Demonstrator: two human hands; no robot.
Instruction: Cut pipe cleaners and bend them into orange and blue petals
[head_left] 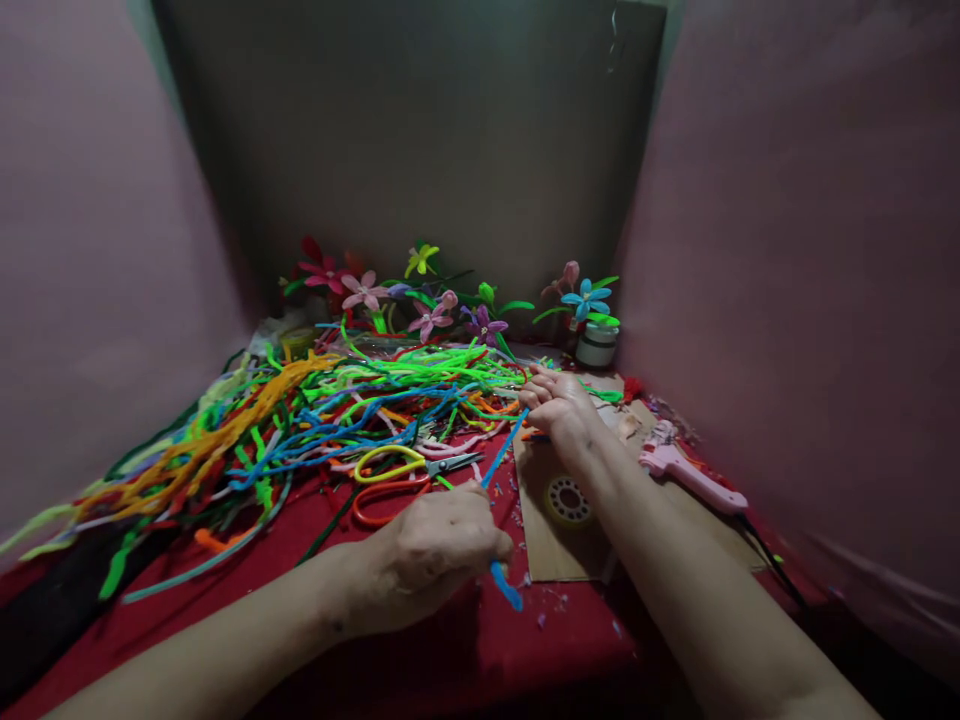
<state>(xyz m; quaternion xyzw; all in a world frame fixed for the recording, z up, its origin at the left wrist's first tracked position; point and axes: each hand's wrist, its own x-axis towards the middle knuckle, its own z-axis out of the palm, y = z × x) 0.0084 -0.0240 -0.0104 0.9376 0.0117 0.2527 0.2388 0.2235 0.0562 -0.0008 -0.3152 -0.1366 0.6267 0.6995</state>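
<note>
A blue pipe cleaner (504,450) runs slantwise between my two hands. My left hand (450,545), nearer the table's front, is closed around its lower part, and a short bent end sticks out below the fist. Farther forward and to the right, my right hand (559,405) has its fingers closed on the upper end; the fingertips are partly hidden. Just left of the strand lie scissors (431,465) with one yellow and one red handle. A big heap of coloured pipe cleaners (360,400) spreads across the table on the left.
Pipe-cleaner flowers (427,315) stand along the back, with a white jar (597,345) at the right. A pink glue gun (694,470) and a tape roll (568,500) lie on cardboard (551,555). Red cloth (555,640) covers the table; pink sheets (810,250) hang at both sides.
</note>
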